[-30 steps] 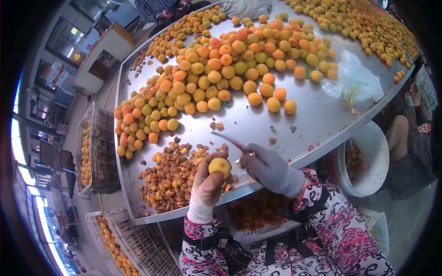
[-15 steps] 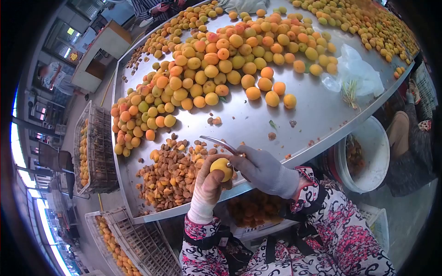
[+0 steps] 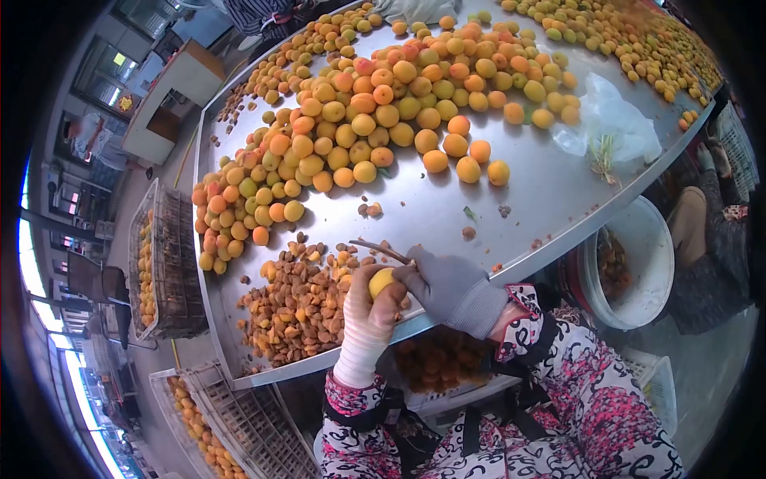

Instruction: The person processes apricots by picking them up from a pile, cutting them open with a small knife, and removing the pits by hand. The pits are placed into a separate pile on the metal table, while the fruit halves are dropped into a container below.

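Observation:
My left hand (image 3: 365, 327), its palm and wrist wrapped in pale tape, grips a yellow apricot (image 3: 383, 281) between thumb and fingers. On my right hand (image 3: 449, 292) is a grey knit glove. It is closed round a slim curved metal tool (image 3: 378, 248), whose long end points left over the table, and its fingertips are right at the apricot's side. The working end by the fruit is hidden. Just beyond my left hand lies a heap of brown apricot stones (image 3: 299, 291) with bits of orange flesh. A large pile of whole apricots (image 3: 351, 128) spreads farther back.
The metal table (image 3: 550, 191) has a raised rim. A plastic bag (image 3: 618, 128) lies at its right. Beside it stands a white bucket (image 3: 661, 267) holding scraps. Crates of apricots (image 3: 171, 263) stand left, and a crate (image 3: 447, 399) sits below the rim. Other people are nearby.
My right hand has shifted slightly, turning the tool, and its fingers now cover more of the apricot's side. My left hand has tilted a little, still gripping the apricot.

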{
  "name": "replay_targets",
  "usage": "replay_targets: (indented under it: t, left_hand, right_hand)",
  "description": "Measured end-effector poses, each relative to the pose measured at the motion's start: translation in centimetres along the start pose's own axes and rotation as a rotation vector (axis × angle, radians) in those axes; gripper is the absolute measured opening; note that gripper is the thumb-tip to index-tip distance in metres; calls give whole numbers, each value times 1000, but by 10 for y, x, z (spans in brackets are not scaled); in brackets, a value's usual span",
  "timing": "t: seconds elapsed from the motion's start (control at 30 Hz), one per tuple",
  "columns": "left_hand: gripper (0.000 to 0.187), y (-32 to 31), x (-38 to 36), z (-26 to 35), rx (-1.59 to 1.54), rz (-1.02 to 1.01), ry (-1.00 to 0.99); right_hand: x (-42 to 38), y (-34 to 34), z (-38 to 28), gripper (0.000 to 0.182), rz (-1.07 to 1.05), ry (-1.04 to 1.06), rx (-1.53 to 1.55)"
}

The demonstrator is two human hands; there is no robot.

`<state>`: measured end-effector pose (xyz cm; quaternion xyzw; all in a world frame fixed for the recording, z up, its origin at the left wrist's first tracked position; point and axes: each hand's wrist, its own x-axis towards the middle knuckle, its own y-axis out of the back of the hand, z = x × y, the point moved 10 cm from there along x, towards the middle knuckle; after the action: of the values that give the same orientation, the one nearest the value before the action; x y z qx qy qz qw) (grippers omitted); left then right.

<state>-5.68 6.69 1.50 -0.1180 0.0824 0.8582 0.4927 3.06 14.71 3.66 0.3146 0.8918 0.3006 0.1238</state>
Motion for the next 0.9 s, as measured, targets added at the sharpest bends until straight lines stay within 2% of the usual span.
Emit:
replay_targets:
  t: [0.07, 0.1, 0.13, 0.2, 0.23, 0.27, 0.33, 0.4, 0.47, 0.57, 0.63, 0.77, 0.83, 0.9]
  left_hand:
    - [33, 6, -8, 38, 194, 126, -324]
    - [38, 7, -13, 56, 252, 112, -481]
    - [38, 12, -17, 59, 103, 153, -401]
    - [40, 23, -2, 42, -136, 119, -220]
    - [48, 27, 4, 33, -241, 83, -227]
    - [48, 32, 9, 27, -236, 86, -231]
    - [55, 21, 11, 26, -425, -107, -224]
    - [57, 22, 11, 23, -436, -110, -203]
    - [58, 22, 12, 28, -479, -126, -239]
    - [60, 24, 14, 25, -503, -128, -226]
    - [60, 25, 17, 24, -531, -133, -231]
    - [61, 28, 19, 25, -488, -118, -267]
    - [61, 27, 21, 20, -451, -117, -276]
    - [60, 19, 26, -3, -771, -90, -148]
  right_hand:
    - [5, 12, -1, 30, 44, 29, -44]
    - [8, 20, 10, 26, 57, -45, -66]
    - [10, 26, 18, 23, 70, -120, -85]
    - [9, 38, 13, 22, 91, -122, -183]
    - [7, 38, 8, 21, 69, -71, -10]
    - [3, 34, 4, 21, 47, -29, 169]
    - [-1, 22, -1, 20, 12, 15, 156]
    - [-7, 12, -16, 29, -38, 143, 112]
    - [-10, 9, -22, 30, -71, 154, 108]
    - [-10, 5, -20, 32, -123, 111, 87]
    - [-11, 7, -20, 21, -92, 100, 101]
    - [-12, 3, -18, 21, -77, 80, 119]
    - [-11, -11, -8, 23, -108, -11, 150]
    - [-14, -28, -8, 28, -51, -2, 195]
